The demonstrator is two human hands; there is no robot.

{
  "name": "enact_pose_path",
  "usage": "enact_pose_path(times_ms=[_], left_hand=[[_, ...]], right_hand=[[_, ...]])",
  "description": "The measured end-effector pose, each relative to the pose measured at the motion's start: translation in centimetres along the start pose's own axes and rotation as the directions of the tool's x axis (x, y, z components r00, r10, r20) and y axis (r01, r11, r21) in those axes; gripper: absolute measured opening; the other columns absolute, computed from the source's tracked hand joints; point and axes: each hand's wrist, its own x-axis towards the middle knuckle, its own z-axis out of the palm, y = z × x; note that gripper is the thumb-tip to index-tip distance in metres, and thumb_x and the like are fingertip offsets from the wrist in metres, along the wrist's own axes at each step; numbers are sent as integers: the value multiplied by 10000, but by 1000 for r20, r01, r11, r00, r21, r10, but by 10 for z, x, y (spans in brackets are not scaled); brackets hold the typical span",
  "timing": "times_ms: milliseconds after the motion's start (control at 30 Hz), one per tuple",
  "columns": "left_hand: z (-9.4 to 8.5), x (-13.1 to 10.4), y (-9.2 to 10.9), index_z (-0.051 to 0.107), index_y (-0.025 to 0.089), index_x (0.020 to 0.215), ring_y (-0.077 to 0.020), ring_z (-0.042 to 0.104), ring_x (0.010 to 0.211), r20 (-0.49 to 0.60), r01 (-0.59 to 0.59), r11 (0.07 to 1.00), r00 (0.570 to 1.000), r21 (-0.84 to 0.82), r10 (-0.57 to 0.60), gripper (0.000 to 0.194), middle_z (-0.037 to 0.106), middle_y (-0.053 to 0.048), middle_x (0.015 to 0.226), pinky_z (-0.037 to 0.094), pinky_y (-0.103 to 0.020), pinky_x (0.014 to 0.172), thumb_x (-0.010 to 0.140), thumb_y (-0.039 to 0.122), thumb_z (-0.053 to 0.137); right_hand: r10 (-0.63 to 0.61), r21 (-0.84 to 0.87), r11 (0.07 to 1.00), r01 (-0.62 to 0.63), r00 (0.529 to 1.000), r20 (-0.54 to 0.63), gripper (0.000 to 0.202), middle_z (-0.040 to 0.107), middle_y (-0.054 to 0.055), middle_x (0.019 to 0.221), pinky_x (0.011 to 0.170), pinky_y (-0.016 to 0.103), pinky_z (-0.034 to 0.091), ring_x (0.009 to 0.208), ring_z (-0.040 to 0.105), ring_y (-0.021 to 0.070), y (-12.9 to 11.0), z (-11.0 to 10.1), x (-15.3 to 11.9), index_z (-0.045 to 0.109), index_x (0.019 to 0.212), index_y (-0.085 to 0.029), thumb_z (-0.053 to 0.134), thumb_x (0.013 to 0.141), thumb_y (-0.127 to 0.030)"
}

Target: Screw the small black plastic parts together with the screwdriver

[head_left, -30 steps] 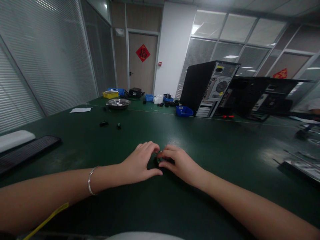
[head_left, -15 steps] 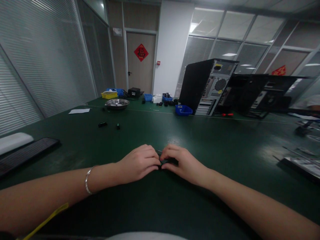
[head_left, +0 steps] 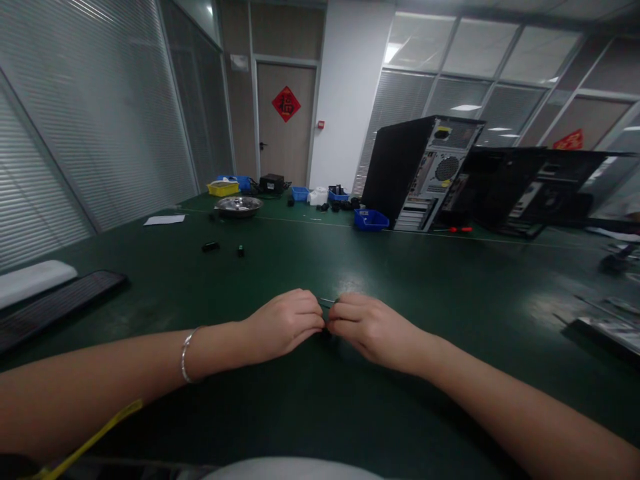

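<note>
Over the near middle of the green table (head_left: 430, 287), my left hand (head_left: 287, 325) and my right hand (head_left: 374, 331) meet fingertip to fingertip. A small dark piece (head_left: 326, 331) shows in the narrow gap between them; most of it is hidden by my fingers. Both hands have their fingers closed and curled. Just behind the fingertips, a thin pale rod (head_left: 327, 301) spans from one hand to the other; I cannot tell which hand grips it. Farther off to the left lie two small black pieces, one long (head_left: 211, 246) and one short (head_left: 241, 251).
A keyboard (head_left: 65, 303) lies at the left. Behind are a metal bowl (head_left: 239, 207), a white sheet (head_left: 165, 219), a yellow bin (head_left: 223, 190) and a blue bin (head_left: 371, 221). Computer towers (head_left: 400, 173) stand at the back right. Metal parts (head_left: 607, 337) lie at the right edge.
My right hand's fingers have drawn in: thumb and forefinger showed a gap before and now press together. The whole view has shifted slightly.
</note>
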Motion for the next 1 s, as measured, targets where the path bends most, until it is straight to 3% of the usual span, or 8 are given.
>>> enact_pose_path(times_ms=[133,233,367,500,600,800,900,1000], left_hand=[[1,0,-1,645,125,932,-193,563,886,14,-7,1000,1000,20,7,195,652,-85,896,446,-323,831,943,162,454],[0,0,-1,635,134,955,-194,558,898,23,-9,1000,1000,18,8,175,647,-82,913,440,-323,844,936,159,464],[-5,0,-1,625,146,991,-199,547,913,68,8,999,998,39,-10,161,629,-87,947,434,-322,838,931,163,476],[-17,-2,-13,629,145,951,-196,539,878,100,59,993,993,107,-70,182,618,-87,913,431,-322,807,940,156,448],[-30,-8,-33,629,144,943,-192,533,871,107,176,969,975,171,-196,166,611,-77,922,424,-325,806,926,141,464],[-64,-27,-90,627,140,928,-211,530,880,45,375,848,906,375,-421,176,612,-82,930,421,-346,810,899,155,455],[-83,-44,-119,637,135,902,-242,541,889,2,470,737,842,485,-539,185,620,-102,918,424,-371,816,867,176,460],[-97,-64,-144,641,156,881,-263,555,906,-64,578,606,751,547,-658,187,628,-104,917,428,-382,827,844,211,466]], right_hand=[[-46,-57,997,47,999,22,229,614,72,880,722,316,375,807,488,192,-1,1,3,621,892,-140,402,961,-134],[-17,-3,1000,17,1000,11,241,610,72,895,734,311,388,818,497,191,0,1,1,623,928,-142,386,967,-140],[81,128,989,-73,995,-57,242,599,89,980,776,312,408,870,518,187,8,1,-4,630,1019,-157,397,975,-204],[246,73,969,-238,961,-127,236,586,108,1072,812,383,397,955,514,235,16,2,-8,612,1131,-189,498,933,-244],[324,69,945,-319,943,-78,291,569,105,1096,821,398,416,972,518,247,19,5,-8,590,1180,-206,561,896,-259],[360,132,926,-354,932,-28,265,549,93,1080,800,356,470,946,524,215,21,13,-9,600,1144,-196,488,908,-152],[365,163,920,-356,930,-32,271,544,87,1088,812,353,478,954,525,209,23,16,-10,592,1147,-206,492,903,-145],[372,196,912,-360,928,-27,267,543,82,1101,813,349,483,952,528,204,24,18,-11,583,1143,-208,506,895,-146]])
